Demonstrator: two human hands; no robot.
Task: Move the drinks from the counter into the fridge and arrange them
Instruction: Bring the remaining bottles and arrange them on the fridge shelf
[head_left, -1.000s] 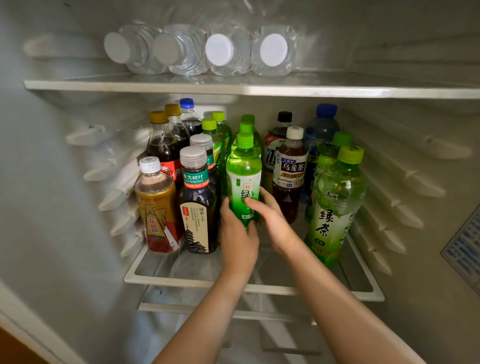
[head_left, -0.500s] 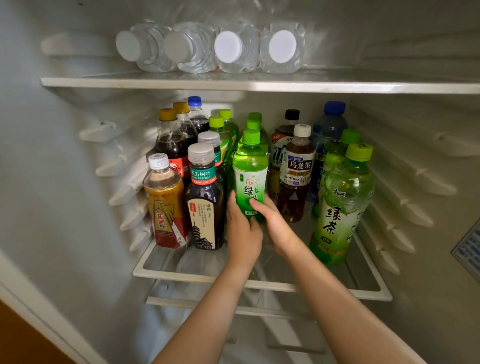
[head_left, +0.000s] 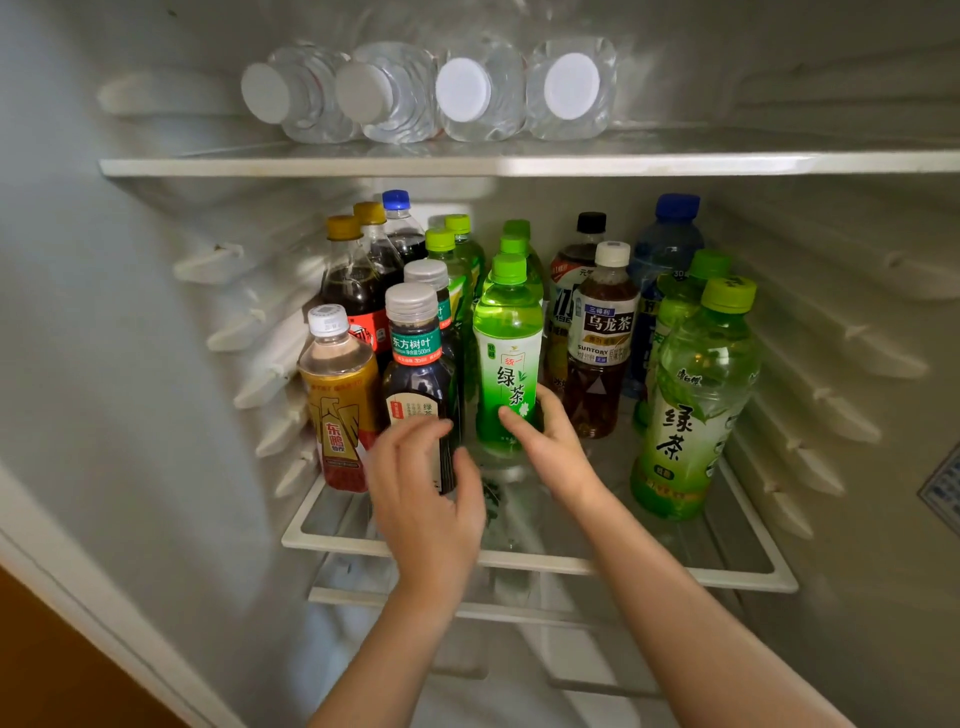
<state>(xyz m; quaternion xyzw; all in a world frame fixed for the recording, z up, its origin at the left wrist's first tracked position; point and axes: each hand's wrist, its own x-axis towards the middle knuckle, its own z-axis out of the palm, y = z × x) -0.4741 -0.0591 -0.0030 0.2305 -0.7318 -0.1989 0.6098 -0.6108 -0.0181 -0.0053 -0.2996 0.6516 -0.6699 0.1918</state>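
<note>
Four water bottles (head_left: 464, 91) lie on their sides on the upper shelf (head_left: 519, 165) of the fridge (head_left: 145, 322), caps toward us. Below, the middle shelf (head_left: 524, 560) carries well over a dozen upright drinks in rows running near to far. Colas and dark teas stand at the left, green teas in the centre, an oolong tea bottle (head_left: 602, 338) right of centre, and a large green tea bottle (head_left: 696, 410) at the near right.

Progress, our judgement: loading looks largely done, and the step in hand is arranging rather than carrying. The bench is out of view, so we cannot tell whether any drinks wait there.

Right hand (head_left: 553, 447): it grips the green tea bottle (head_left: 506, 358) low on its body, at the near end of the centre row. The thumb lies across the front of the label and the fingers wrap round the right side. The bottle stands upright on the middle shelf, just right of the dark tea bottle (head_left: 415, 364).

Left hand (head_left: 428, 504): it is about half open, with fingers spread, loosely curved and blurred. They cross in front of the lower part of the dark tea bottle, with the thumb near its base on the right. We cannot tell whether they touch it, and we see no closed grip.

Remaining, as we judge it: squaring the green tea bottle with its row and straightening the near-left bottles.
</note>
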